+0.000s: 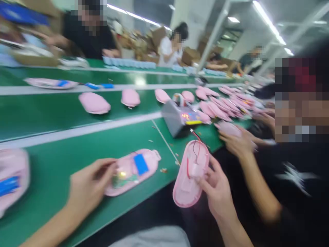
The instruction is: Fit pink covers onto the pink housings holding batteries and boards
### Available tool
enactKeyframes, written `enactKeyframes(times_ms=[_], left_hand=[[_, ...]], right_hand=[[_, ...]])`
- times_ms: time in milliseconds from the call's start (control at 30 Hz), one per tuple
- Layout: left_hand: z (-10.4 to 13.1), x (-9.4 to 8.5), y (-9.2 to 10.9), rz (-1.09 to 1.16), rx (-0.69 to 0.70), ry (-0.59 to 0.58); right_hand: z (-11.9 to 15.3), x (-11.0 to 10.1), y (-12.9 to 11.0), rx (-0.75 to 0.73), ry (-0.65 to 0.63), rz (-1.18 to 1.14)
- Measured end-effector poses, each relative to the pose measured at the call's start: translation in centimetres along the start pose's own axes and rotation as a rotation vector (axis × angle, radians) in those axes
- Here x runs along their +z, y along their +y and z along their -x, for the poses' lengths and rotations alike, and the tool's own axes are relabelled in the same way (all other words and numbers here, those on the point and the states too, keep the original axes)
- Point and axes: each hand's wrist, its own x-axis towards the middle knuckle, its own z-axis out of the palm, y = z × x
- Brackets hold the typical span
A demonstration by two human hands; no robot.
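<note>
Head view: a green belt (64, 154) runs from lower left to upper right, and the whole picture is blurred by motion.
Far left edge: a pink shell with a blue block (10, 183) lies on the belt, cut off by the frame, well apart from both hands.
Left hand (87, 187): fingers curled over the near end of an open pink shell (133, 169); the fingertips touch it, and the shell lies flat on the belt, just to the right of the hand.
Open pink shell: a blue pad (141, 164) sits on top of it and a small lit spot shows by the fingertips; what the spot is cannot be told.
Right hand (218, 192): closed around the lower right edge of a second pink shell (191, 175), thumb and fingers pressing its face.
Second pink shell: held off the belt's near edge, tilted upright, above and left of the hand; thin red and black wires (195, 147) cross its upper part.
Middle of belt: a grey box (177, 118) with a glowing display stands beyond both shells.
Right side: another person's hand (238, 144) rests at the belt edge, beside a row of pink shells (221, 106).
</note>
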Motion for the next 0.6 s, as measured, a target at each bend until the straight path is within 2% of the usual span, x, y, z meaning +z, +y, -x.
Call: enactKeyframes(times_ms=[67, 133, 200, 233, 300, 367, 433, 500, 533, 600], left_hand=[[0.0, 0.0, 0.6, 0.118, -0.044, 0.031], [-0.5, 0.1, 0.7, 0.233, -0.077, 0.092], [-0.9, 0.0, 0.5, 0.307, -0.048, 0.161], [-0.9, -0.1, 0.4, 0.327, -0.017, 0.186], [-0.8, -0.3, 0.3, 0.356, 0.02, 0.191], [-0.7, -0.5, 0.0, 0.407, -0.017, 0.18], [-0.7, -0.6, -0.2, 0.466, -0.099, 0.17], [-0.7, -0.7, -0.4, 0.478, -0.12, 0.174], [-0.7, -0.7, -0.3, 0.449, -0.083, 0.179], [-0.6, -0.5, -0.2, 0.331, 0.088, 0.204]], right_hand=[[-1.4, 5.4, 1.9, 0.088, -0.176, -0.118], [-3.7, 10.6, 3.0, 0.193, -0.31, -0.139], [-5.4, 14.6, 3.4, 0.216, -0.378, -0.109], [-6.0, 15.9, 3.4, 0.188, -0.405, -0.087], [-6.9, 16.7, 3.0, 0.044, -0.452, -0.012], [-8.1, 16.0, 1.8, -0.167, -0.575, 0.136], [-9.4, 14.8, 0.1, -0.382, -0.804, 0.379], [-10.3, 14.1, -1.8, -0.577, -1.046, 0.696], [-10.5, 14.1, -2.6, -0.671, -1.126, 0.851], [-10.1, 14.9, -3.8, -0.858, -1.183, 1.068]])
